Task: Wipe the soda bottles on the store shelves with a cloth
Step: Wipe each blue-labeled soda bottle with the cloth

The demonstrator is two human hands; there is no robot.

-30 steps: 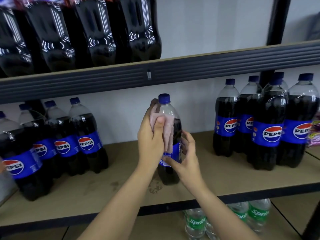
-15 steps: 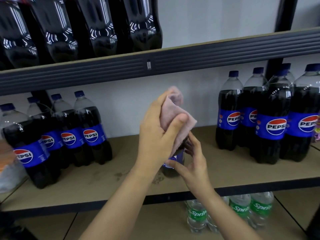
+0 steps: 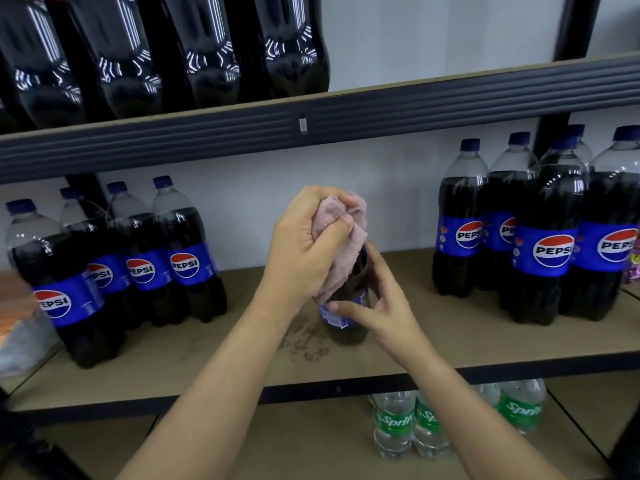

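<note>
While your left hand [image 3: 304, 247] bunches the pink cloth [image 3: 341, 237] over the cap and neck of one bottle [image 3: 348, 317], your right hand [image 3: 379, 306] steadies it at the label, thumb and fingertips pinching the sides. The left fingers are curled tight round the cloth, thumb pressed across it. The bottle stands upright on the middle shelf [image 3: 450, 344], alone near the front edge, well apart from the bottle groups on either side.

You appear to be working on the top of this one bottle; its lower body shows bare below the cloth and likely needs a pass too. The left group [image 3: 138, 268] and right group [image 3: 540, 237] stand in their rows, and nothing shows whether any has been wiped. The upper row [image 3: 207, 53] and the Sprite bottles [image 3: 415, 420] below look untouched. By that reading, most of the job is ahead of you.
</note>
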